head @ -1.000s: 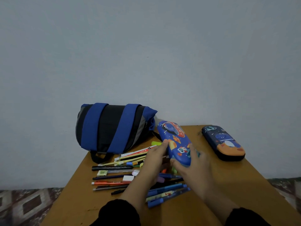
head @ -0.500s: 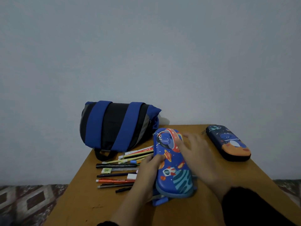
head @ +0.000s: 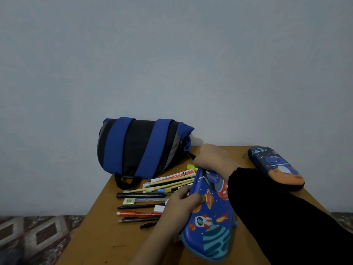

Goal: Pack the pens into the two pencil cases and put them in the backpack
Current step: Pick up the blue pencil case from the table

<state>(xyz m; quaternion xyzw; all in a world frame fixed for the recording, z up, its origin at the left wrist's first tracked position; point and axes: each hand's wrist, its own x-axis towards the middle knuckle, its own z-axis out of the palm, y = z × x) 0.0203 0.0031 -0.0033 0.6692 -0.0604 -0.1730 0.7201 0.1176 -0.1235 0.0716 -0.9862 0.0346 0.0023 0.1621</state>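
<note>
Two hands on the blue space-print pencil case (head: 210, 215) lying on the desk (head: 99, 238): left hand (head: 181, 205) gripping its near edge, right hand (head: 212, 157) curled at its far end. Best pinned steady while unzipping. Hard-shelled, apparently closed; pens (head: 141, 214) loose alongside.

The blue pencil case (head: 210, 222) looks smooth and slightly glossy, the backpack (head: 141, 148) matt cloth, the table (head: 99, 232) smooth wood.
</note>
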